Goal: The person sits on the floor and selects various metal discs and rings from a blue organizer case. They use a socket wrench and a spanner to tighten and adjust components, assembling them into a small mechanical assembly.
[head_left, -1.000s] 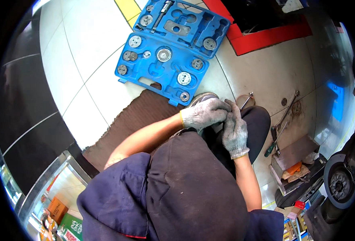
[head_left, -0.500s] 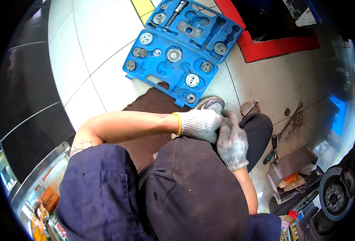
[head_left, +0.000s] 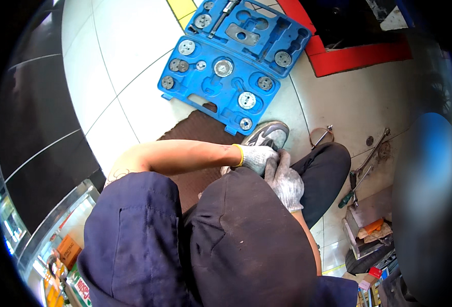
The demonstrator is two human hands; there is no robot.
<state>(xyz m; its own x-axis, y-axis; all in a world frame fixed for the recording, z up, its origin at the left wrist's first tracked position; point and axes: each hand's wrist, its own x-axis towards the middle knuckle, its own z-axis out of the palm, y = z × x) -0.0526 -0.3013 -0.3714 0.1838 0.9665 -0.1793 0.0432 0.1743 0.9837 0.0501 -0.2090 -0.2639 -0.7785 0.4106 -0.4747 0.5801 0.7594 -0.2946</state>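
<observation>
Both of my hands, in whitish knitted work gloves soiled with grey, meet just in front of my grey sneaker (head_left: 268, 135). My left hand (head_left: 258, 157) reaches in from the left, its fingers curled and pressed against the other hand. My right hand (head_left: 286, 185) bends inward with its fingers bunched at the left fingertips. Whatever lies between the fingers is hidden. Beyond the shoe, a blue tool case (head_left: 205, 84) lies unfolded on the floor, with round metal adapter discs (head_left: 247, 100) and a threaded spindle tool (head_left: 223, 19) in its recesses.
Brown cardboard (head_left: 200, 125) lies under my feet. To the right are a ring-shaped strap tool (head_left: 321, 136), a ratchet (head_left: 373, 149) and a green-handled screwdriver (head_left: 346, 198). A red floor border (head_left: 361, 62) runs at far right. A blurred blue-grey shape (head_left: 430, 204) fills the right side.
My right hand has shifted left, and the gloves sit closer together, leaving more of the sneaker visible. A blurred blue-grey shape has come in at right, covering the wheel there.
</observation>
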